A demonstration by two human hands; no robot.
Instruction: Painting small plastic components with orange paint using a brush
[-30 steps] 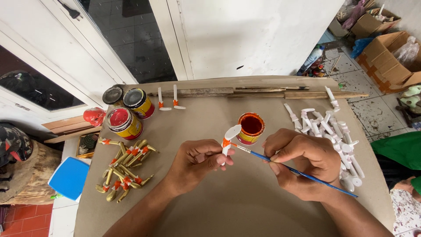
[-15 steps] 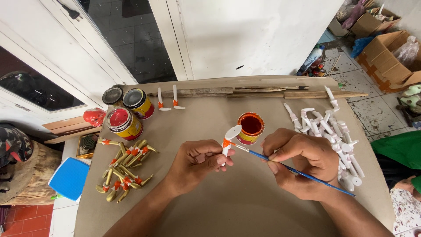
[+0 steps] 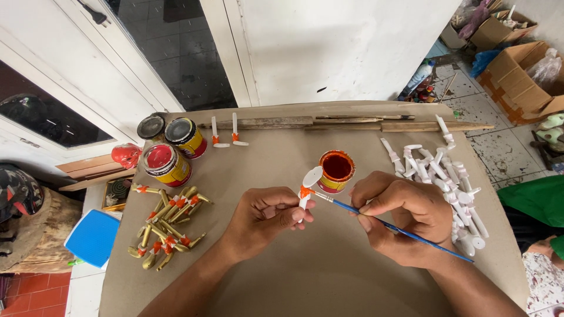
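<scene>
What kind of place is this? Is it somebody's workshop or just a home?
It looks like a small home craft workshop, probably for hand-painting little figures. A right hand holds a fine brush to a white piece, beside an open paint tin, a gold-painted pile, and unpainted white ones.

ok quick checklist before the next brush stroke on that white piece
1. Left hand grips the white piece firmly: ok.
2. Right hand holds the blue brush like a pen: ok.
3. Brush tip meets the orange band on the piece: ok.
4. Open orange paint pot within reach, behind the piece: ok.
5. Paint left on the bristles: cannot tell.
6. Unpainted white pieces lie apart from the gold finished ones: ok.
</scene>
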